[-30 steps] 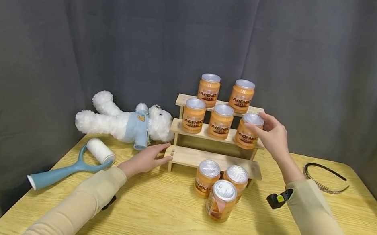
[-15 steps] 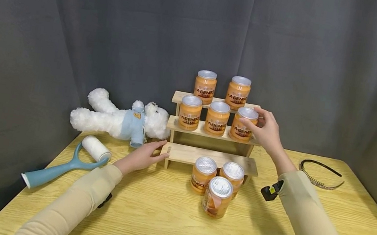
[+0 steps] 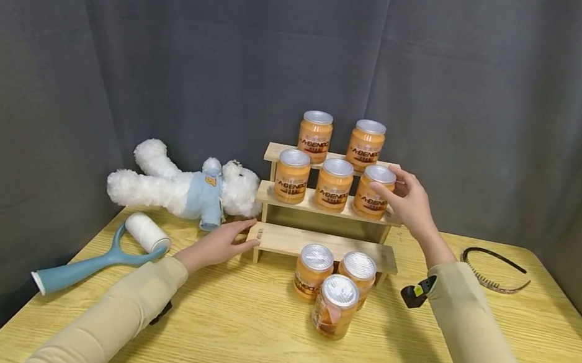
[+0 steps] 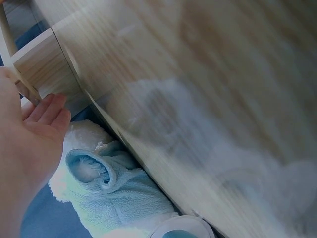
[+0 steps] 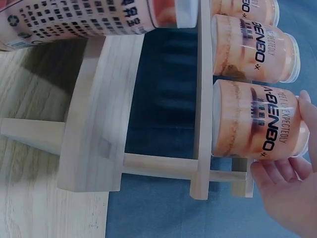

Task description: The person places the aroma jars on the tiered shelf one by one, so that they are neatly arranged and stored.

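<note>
In the head view, my right hand grips the rightmost orange jar on the middle step of a three-step wooden display stand. Its thumb and fingers lie around the silver lid end, and in the right wrist view the jar stands with its base on the board. My left hand touches the left end of the bottom step with fairly straight fingers. Two more jars share the middle step, and two stand on the top step. Three jars are grouped on the table before the stand.
A white plush toy in a blue top lies left of the stand. Nearer on the left is a lint roller with a blue handle. A dark headband lies at the right, and a grey curtain hangs behind.
My right hand has brought the rightmost jar slightly back, level with its neighbours on the middle step. The view has shifted a little; my left hand stays at the stand's end.
</note>
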### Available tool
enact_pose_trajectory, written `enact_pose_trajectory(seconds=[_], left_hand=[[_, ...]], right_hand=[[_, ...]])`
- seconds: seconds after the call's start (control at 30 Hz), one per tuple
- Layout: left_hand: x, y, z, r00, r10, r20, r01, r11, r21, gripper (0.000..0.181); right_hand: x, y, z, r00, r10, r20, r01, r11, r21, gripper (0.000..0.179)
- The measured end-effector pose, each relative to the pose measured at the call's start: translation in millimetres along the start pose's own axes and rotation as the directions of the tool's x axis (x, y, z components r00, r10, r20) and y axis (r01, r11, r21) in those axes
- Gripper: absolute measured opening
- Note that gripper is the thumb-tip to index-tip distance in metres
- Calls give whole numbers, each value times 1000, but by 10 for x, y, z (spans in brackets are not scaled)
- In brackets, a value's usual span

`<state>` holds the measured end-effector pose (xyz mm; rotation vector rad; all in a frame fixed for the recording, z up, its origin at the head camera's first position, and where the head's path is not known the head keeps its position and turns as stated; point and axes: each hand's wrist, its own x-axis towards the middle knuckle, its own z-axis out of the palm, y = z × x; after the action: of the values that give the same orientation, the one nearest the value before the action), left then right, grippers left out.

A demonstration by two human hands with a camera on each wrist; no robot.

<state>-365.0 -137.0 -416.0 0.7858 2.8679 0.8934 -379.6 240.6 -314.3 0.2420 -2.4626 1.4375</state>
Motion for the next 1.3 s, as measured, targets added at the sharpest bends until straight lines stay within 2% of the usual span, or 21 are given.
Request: enact_pose_trajectory(seconds=[0.23, 0.53, 0.6, 0.7, 0.87, 1.03, 1.3], left_hand=[[-1, -15, 11, 1000, -2, 1, 2, 1000, 4, 71], [-8, 17, -11, 1000, -5, -2, 5, 1000, -9, 71], [-8, 20, -7, 1000, -3, 0, 3, 1000, -8, 71], [-6, 21, 2, 1000, -4, 1, 4, 1000, -8, 71], [-3, 18, 10, 1000, -12, 0, 12, 1000, -9, 70], [-3, 17, 7, 1000, -9, 1, 9, 1000, -14, 70], [-4, 12, 9, 1000, 1, 0, -1, 1000, -13, 71]], right_hand=[[-8, 32, 23, 1000, -27, -14, 28, 999, 26, 76], [-19, -9, 30, 999, -10, -44, 10, 1000, 15, 79], [-33, -17, 21, 998, -15, -61, 15, 1000, 6, 78], [-64, -22, 9, 993, -61, -100, 56, 997, -53, 75], [-161, -43, -2, 979, -157, -127, 141, 982, -128, 72], [-292, -62, -23, 969, -214, -122, 201, 973, -110, 63], [-567, -79, -39, 975, -212, -68, 203, 973, -113, 56]])
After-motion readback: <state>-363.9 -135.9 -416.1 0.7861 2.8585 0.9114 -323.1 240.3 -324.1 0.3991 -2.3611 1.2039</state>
